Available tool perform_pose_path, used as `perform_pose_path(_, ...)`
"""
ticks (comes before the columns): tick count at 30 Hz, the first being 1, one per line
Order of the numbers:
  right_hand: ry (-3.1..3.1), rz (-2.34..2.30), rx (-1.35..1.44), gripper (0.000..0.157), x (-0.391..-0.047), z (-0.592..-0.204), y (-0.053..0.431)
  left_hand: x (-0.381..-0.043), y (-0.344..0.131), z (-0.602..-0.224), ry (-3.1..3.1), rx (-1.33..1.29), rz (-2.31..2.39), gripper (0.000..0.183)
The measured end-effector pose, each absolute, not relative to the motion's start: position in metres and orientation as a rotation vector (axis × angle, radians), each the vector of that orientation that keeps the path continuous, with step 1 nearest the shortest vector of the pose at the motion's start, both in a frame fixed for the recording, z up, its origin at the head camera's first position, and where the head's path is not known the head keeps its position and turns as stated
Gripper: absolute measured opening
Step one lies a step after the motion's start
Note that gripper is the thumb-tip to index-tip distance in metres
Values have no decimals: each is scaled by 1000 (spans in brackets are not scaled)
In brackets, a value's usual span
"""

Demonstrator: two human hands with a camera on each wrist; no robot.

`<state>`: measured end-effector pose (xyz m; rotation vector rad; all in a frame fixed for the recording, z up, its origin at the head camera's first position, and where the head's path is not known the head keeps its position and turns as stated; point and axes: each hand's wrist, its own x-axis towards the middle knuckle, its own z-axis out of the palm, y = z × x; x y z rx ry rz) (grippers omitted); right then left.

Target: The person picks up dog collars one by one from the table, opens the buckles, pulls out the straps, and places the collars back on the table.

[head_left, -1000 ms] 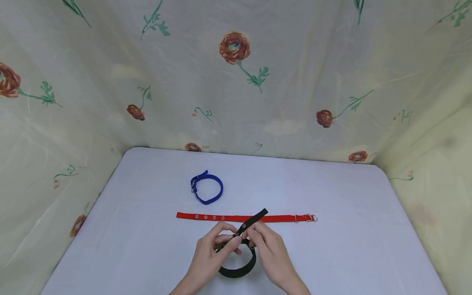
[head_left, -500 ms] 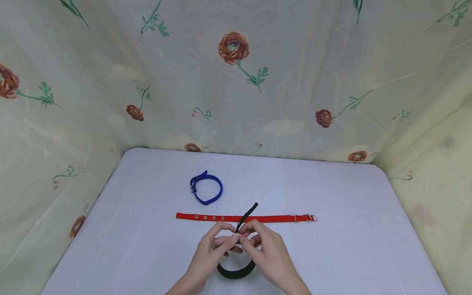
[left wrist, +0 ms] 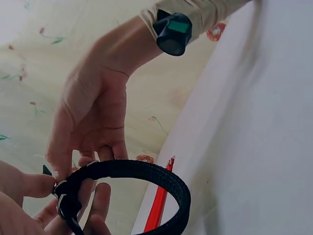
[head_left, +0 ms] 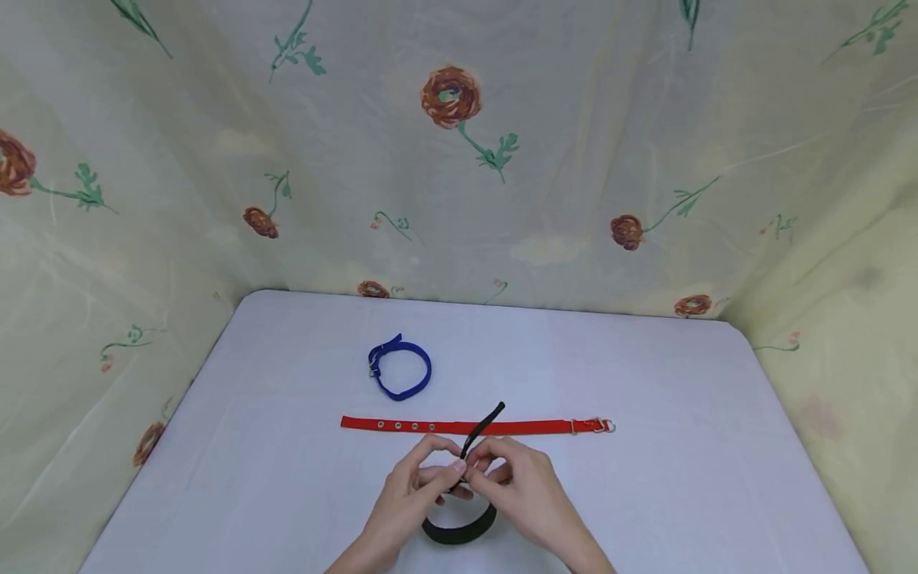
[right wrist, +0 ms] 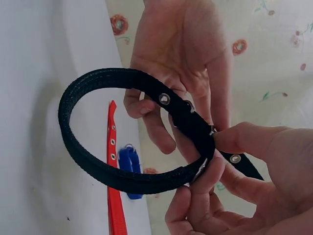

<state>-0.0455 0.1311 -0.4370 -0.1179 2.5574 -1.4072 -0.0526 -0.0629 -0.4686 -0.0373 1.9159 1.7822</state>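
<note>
Both hands hold a black collar (head_left: 459,534), bent into a ring with its buckle end between the fingers. Thumb and fingers of my left hand (head_left: 412,490) pinch it at the left of the buckle. My right hand (head_left: 527,486) pinches the same spot from the right, its thumb by the metal buckle (right wrist: 212,130) in the right wrist view. The strap's free end sticks up past the fingertips, with a metal eyelet (right wrist: 235,158) showing. Another eyelet (right wrist: 164,99) shows on the ring. In the head view, the fingers hide the buckle.
Beyond the hands a red collar (head_left: 516,427) lies flat and straight across the white table (head_left: 681,383), its buckle end to the right. Farther back lies a blue collar (head_left: 429,368), fastened into a loop. Floral curtains (head_left: 559,159) hang behind and at both sides.
The right hand has shifted left and now pinches close by the left fingertips. The collar's free end has swung left and stands steeper, turned edge-on. The red and blue collars lie as before.
</note>
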Motion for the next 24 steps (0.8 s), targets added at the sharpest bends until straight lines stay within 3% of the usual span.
perform_pose_path(13,2613,-1424,-34,4,-43,-436,126,-53,-65,-465,1890,-5,1786,43)
perform_pose_path(24,2754,-1295,-34,10,-41,-439,118,-52,-63,-468,1815,-24,1813,40)
